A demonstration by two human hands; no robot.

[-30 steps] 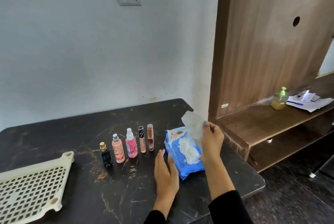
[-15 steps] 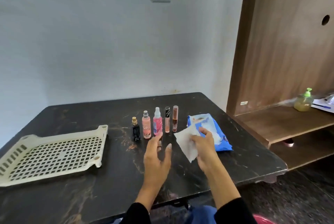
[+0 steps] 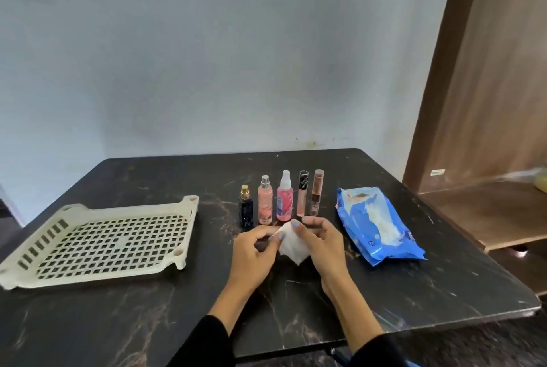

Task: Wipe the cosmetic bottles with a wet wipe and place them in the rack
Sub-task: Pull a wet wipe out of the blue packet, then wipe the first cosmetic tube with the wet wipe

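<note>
Together, both hands pinch one white wipe just above the table: the left hand grips its left edge, the right hand its right side. Just behind them five bottles stand upright in a row: a dark bottle, a peach spray, a pink spray and two slim tubes. Their labels are too small to read. Right lies the blue wipes pack, its print illegible; left sits the cream rack, holding no bottle.

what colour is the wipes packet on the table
The wipes packet is blue with white markings, seen in the head view, its only view.
</note>
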